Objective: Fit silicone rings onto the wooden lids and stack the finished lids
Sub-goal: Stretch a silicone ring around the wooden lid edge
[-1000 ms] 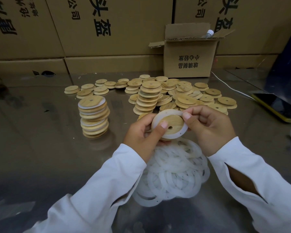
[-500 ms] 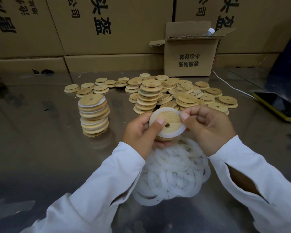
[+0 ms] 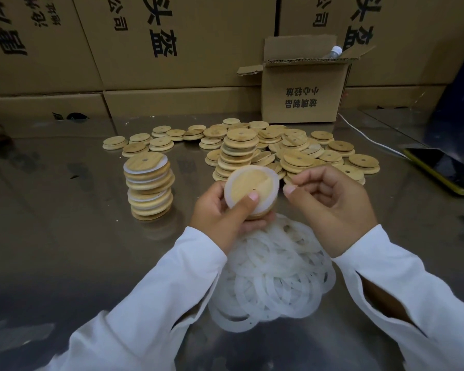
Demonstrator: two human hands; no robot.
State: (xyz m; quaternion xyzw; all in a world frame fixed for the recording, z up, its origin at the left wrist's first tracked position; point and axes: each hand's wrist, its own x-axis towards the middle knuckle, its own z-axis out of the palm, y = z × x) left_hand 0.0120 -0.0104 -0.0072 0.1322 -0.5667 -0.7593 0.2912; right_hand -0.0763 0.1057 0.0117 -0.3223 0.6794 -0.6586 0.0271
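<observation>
- The left hand point(image 3: 223, 210) grips a round wooden lid point(image 3: 248, 180) from below, fingers curled under it and the thumb pressed on its upturned face.
- A white silicone ring point(image 3: 273, 192) circles that lid all the way round. It looks seated, though a slight unevenness at the right rim is hard to judge.
- The right hand point(image 3: 330, 207) is just beside the lid's right rim, its fingers curled. The thumb and forefinger are close together and seem to hold nothing.
- Both arms wear white sleeves point(image 3: 150, 303).
- Under the hands, towards the near edge of the desk point(image 3: 65, 236), lies a loose heap of silicone rings point(image 3: 273, 274), many waiting to be used.
- To the left of the hands stands the stack of finished lids point(image 3: 149, 186), leaning a little, with white rings showing between the wooden layers.
- Beyond the hands, towards the far edge, a wide spread of bare lids point(image 3: 292, 153) lies in low piles, with one taller column among them.
- Judged from this, the task is in an early stretch: one short stack is done, one lid is about ready to join it, and far more lids are bare.
- At the far edge sits a small open cardboard box point(image 3: 303, 89) with a bottle cap point(image 3: 336, 50) poking out.
- Large printed cartons point(image 3: 172, 41) stand behind it.
- At the right edge lie a yellow-cased phone point(image 3: 445, 170) and a white cable point(image 3: 367, 137).
</observation>
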